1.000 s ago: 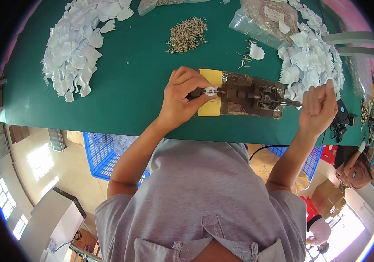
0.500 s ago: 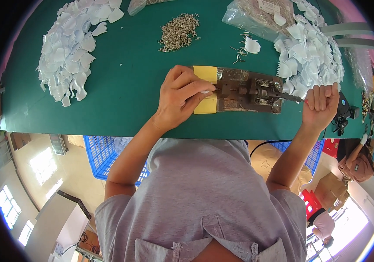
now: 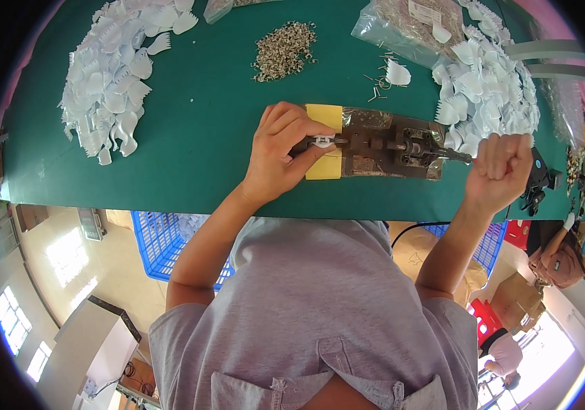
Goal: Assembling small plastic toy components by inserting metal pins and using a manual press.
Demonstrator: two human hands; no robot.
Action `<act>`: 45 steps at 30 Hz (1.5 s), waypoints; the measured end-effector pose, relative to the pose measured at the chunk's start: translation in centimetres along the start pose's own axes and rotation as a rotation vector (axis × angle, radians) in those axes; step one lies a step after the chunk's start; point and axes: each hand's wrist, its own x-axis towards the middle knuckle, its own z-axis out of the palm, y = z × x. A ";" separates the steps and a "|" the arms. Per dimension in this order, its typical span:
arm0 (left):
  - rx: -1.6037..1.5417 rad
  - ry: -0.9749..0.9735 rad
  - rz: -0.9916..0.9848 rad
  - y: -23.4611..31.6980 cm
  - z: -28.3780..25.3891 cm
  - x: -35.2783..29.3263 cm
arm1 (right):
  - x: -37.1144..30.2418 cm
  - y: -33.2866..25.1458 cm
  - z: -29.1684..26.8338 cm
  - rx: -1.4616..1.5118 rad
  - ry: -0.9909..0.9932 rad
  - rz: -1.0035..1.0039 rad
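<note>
A small rusty hand press point(image 3: 391, 145) is fixed on the green table point(image 3: 203, 130), with a yellow pad point(image 3: 324, 117) under its left end. My left hand point(image 3: 281, 152) pinches a small white plastic piece point(image 3: 322, 142) against the press's left end. My right hand point(image 3: 501, 171) is closed around the press's lever handle point(image 3: 457, 156) at the right end.
A heap of white plastic pieces point(image 3: 111, 72) lies at the far left, another heap point(image 3: 483, 89) at the right. A pile of small metal clips point(image 3: 284, 49) and a clear bag point(image 3: 401, 24) lie beyond the press. A blue crate point(image 3: 162, 242) stands under the table. Another person point(image 3: 572, 256) sits at the lower right.
My right hand has moved slightly up and left with the lever. My left hand stays at the press's left end, holding the white piece there.
</note>
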 end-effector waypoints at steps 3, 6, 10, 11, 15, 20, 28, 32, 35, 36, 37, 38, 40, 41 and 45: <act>-0.015 0.004 0.007 -0.5 0.1 -0.4 | -1.6 1.4 1.6 -0.755 -0.110 -0.283; -0.041 0.057 -0.043 -0.5 0.0 -0.7 | -0.3 0.6 -0.6 -0.077 -0.090 -0.038; -0.041 0.047 0.014 -0.6 -0.3 -0.9 | 1.6 0.9 -6.7 0.350 -0.018 0.195; -0.138 0.065 -0.002 0.0 -0.5 -0.8 | 1.7 1.5 -8.0 0.397 0.014 0.227; -0.357 0.224 -0.024 3.1 -5.5 -1.9 | 1.8 1.4 -9.1 0.404 0.026 0.262; -0.148 0.062 -0.484 5.1 -16.4 -12.2 | 2.4 1.9 -10.8 0.461 0.012 0.350; 0.736 0.464 -0.543 -4.1 -20.5 -10.7 | 2.8 2.9 -12.2 -0.017 0.251 0.323; 0.975 0.569 -0.612 -7.3 -20.3 -11.1 | 1.8 3.4 -12.7 -0.299 0.283 0.235; 0.964 0.521 -0.538 -8.6 -20.3 -10.5 | 0.8 2.2 -12.0 -0.557 0.409 0.191; 0.921 0.483 -0.478 -9.7 -20.6 -10.4 | 0.8 2.0 -14.8 -0.955 0.169 0.058; 0.853 0.492 -0.475 -10.6 -21.3 -11.1 | 0.8 3.0 -13.1 -1.094 0.204 -0.080; 0.834 0.501 -0.512 -9.9 -21.2 -10.9 | 0.5 3.2 -9.7 -1.248 0.108 -0.273; 0.915 0.471 -0.473 -10.3 -22.8 -12.9 | 1.5 3.4 -4.1 -1.352 -0.057 -0.384; 0.939 0.455 -0.446 -10.1 -22.9 -13.1 | 2.3 3.6 -2.1 -1.271 -0.172 -0.294; 0.900 0.559 -0.380 -9.9 -23.1 -12.3 | 4.7 6.1 2.0 -1.264 -0.406 -0.044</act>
